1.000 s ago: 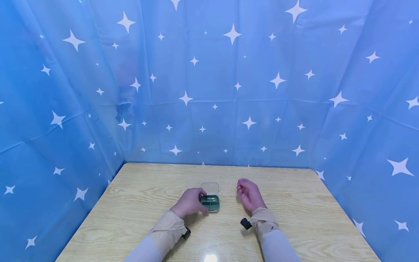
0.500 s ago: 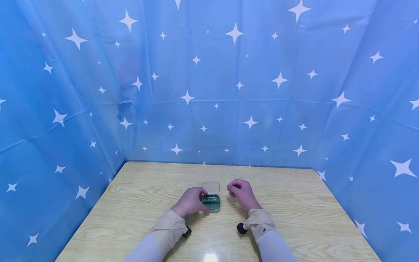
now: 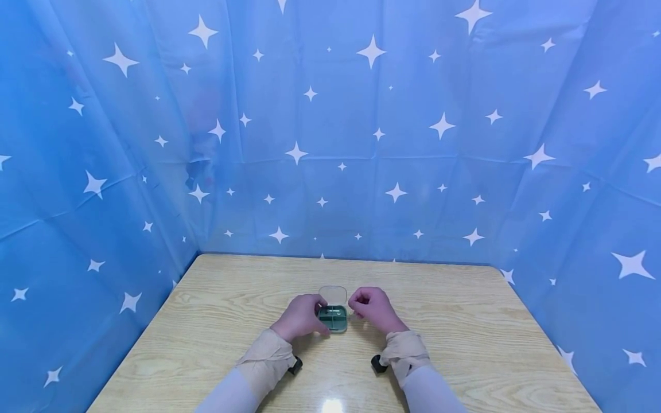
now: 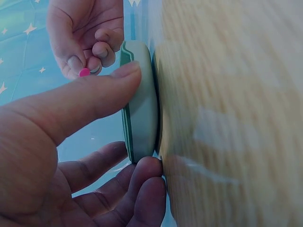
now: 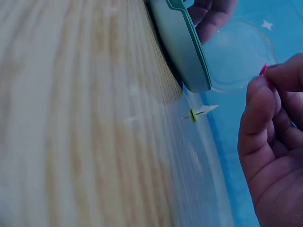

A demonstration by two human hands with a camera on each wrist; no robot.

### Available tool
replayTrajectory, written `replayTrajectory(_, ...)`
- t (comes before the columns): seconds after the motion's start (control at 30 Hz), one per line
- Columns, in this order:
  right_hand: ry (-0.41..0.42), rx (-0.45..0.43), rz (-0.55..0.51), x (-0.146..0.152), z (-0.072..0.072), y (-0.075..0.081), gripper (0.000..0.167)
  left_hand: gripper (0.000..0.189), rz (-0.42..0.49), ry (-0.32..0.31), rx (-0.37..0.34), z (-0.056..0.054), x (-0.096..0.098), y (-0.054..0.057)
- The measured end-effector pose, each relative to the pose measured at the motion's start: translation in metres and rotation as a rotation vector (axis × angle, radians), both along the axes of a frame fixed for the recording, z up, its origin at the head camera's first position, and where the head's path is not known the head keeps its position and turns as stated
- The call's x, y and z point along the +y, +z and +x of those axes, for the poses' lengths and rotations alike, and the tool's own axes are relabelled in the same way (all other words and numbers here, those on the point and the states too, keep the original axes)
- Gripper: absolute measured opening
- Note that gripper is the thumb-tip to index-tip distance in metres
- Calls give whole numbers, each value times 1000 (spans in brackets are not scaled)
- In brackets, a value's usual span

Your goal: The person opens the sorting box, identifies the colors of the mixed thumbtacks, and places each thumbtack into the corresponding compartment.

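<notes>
In the head view, a green pill box [image 3: 333,325] with several compartments sits on the table, its clear lid [image 3: 333,295] swung back. My left hand [image 3: 301,317] holds the box from its left side; the left wrist view has the thumb on the near wall and the fingers curled about the other end. Just right of the box, my right hand [image 3: 376,310] pinches a small pink thumbtack [image 4: 84,72] between thumb and index finger; its pin is hidden. A yellow-green thumbtack [image 5: 193,115] shows close beside the box, below the right hand. Small bits inside the box are too tiny to identify.
The wooden table [image 3: 465,338] extends around both hands. A blue curtain [image 3: 341,126] with white stars hangs behind it and along both sides. Black wrist cameras [image 3: 379,364] sit at both wrists.
My right hand has turned over and moved left to the box's right edge. The yellow-green thumbtack now shows there. My left hand keeps its hold on the box.
</notes>
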State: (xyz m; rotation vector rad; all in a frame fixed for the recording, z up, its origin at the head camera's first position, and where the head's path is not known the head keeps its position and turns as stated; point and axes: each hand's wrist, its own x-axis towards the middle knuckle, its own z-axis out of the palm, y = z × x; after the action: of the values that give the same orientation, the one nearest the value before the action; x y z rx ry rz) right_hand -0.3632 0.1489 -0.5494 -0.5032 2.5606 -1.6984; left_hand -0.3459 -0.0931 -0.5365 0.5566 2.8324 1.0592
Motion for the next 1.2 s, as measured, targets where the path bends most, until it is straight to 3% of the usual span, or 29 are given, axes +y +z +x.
replayTrajectory(0.33, 29, 50, 57, -10, 5, 9, 8, 66, 2, 0, 0, 0, -1, 1)
replayTrajectory(0.8, 52, 158, 209, -29, 12, 16, 16, 62, -3, -7, 0, -1, -1, 2)
replayTrajectory(1.2, 47, 166, 287, -42, 17, 12, 17, 65, -26, -1, 6, -3, -1, 0)
